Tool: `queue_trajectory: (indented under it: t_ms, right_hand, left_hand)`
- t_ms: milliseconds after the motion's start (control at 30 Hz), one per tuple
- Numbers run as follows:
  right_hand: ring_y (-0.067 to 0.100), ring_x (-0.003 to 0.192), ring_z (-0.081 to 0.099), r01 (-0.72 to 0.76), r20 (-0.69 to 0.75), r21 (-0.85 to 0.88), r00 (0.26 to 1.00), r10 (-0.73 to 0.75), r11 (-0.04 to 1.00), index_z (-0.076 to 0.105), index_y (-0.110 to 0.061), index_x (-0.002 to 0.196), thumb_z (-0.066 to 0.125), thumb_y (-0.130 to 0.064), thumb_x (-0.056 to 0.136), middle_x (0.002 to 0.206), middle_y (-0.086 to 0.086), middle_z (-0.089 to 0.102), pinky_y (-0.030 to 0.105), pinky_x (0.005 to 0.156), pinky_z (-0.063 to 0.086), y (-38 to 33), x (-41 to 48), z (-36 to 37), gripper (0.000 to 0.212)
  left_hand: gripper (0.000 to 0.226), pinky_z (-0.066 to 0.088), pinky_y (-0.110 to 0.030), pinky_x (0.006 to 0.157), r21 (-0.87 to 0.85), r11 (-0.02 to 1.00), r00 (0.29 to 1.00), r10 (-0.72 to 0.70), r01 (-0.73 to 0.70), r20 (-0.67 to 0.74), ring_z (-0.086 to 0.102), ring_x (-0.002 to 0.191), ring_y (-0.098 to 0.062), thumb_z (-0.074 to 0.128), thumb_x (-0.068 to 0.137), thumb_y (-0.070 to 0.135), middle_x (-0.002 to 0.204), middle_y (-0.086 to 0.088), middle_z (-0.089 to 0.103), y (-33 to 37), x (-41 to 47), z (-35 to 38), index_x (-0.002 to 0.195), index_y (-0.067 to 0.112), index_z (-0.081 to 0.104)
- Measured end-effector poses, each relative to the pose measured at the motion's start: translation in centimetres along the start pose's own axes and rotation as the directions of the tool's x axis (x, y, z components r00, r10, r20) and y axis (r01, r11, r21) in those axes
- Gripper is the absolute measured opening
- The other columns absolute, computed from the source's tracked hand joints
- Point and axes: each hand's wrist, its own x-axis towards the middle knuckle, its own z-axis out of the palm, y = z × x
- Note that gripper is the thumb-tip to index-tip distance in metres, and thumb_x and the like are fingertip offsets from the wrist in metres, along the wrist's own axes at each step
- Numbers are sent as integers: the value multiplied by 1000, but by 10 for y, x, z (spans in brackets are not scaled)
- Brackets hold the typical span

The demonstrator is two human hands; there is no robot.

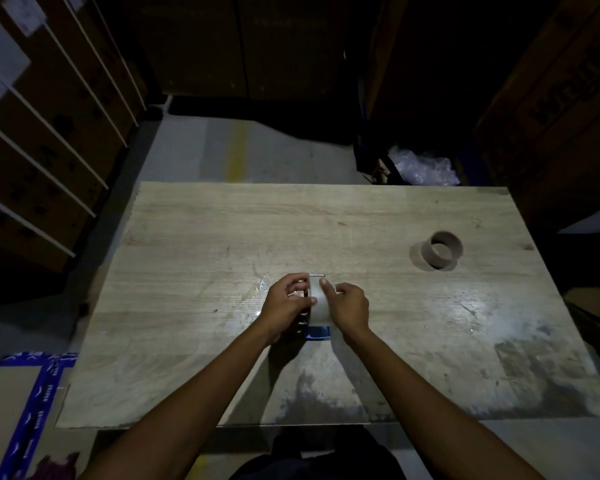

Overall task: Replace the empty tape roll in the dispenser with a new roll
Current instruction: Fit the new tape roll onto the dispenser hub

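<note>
A tape dispenser (pixel 317 332) with a blue handle stands near the middle of the wooden table (pixel 222 237), mostly hidden behind my hands. A new roll of pale tape (pixel 317 304) sits in it, with the toothed cutter edge showing at the top. My left hand (pixel 288 303) grips the dispenser's left side. My right hand (pixel 349 306) presses its thumb on the pale tape face from the right. The empty brown cardboard core (pixel 442 249) lies apart on the table at the far right.
Stacked cardboard boxes (pixel 32 150) stand to the left and more boxes (pixel 551 116) to the right. Crumpled clear plastic (pixel 423 166) lies beyond the table's far edge. A flat box with blue tape (pixel 32 403) is on the floor at lower left.
</note>
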Motion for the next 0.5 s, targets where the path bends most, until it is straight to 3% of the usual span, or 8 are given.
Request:
queue_trajectory:
  t_ms: [67, 133, 300, 500]
  right_hand:
    - [23, 83, 69, 58, 41, 34, 997, -59, 998, 71, -8, 102, 59, -50, 91, 97, 10, 73, 39, 74, 60, 0, -4, -2, 45]
    - [22, 89, 68, 119, 102, 90, 986, -128, 989, 67, -10, 112, 59, -42, 94, 104, 9, 71, 36, 76, 60, 3, -10, -6, 38]
    - [21, 105, 66, 210, 236, 209, 937, -258, 955, 56, -10, 133, 61, -31, 96, 121, 8, 66, 41, 89, 58, 15, -20, -17, 43]
    - [17, 91, 69, 196, 138, 124, 967, -212, 973, 67, -8, 117, 67, -33, 91, 105, 2, 71, 34, 80, 60, 11, -19, -15, 36]
  left_hand:
    - [45, 61, -32, 74, 13, 1000, 1000, 16, -15, -13, 67, 103, -19, 72, 82, -1, 117, -5, 67, 0, 1, 1, 123, 15, 60]
    - [43, 62, -34, 75, 20, 1000, 999, 20, -20, -38, 67, 103, -18, 73, 83, 2, 116, -4, 68, 1, 3, 3, 121, 16, 62]
    - [37, 61, -48, 81, 34, 999, 996, 10, -7, -91, 65, 105, -22, 73, 83, 5, 111, -6, 67, -1, 10, 9, 117, 18, 65]
    - [25, 61, -54, 74, 17, 1000, 979, 8, -5, -202, 67, 101, -27, 72, 85, 15, 110, 1, 67, -7, 8, 12, 107, 25, 66]
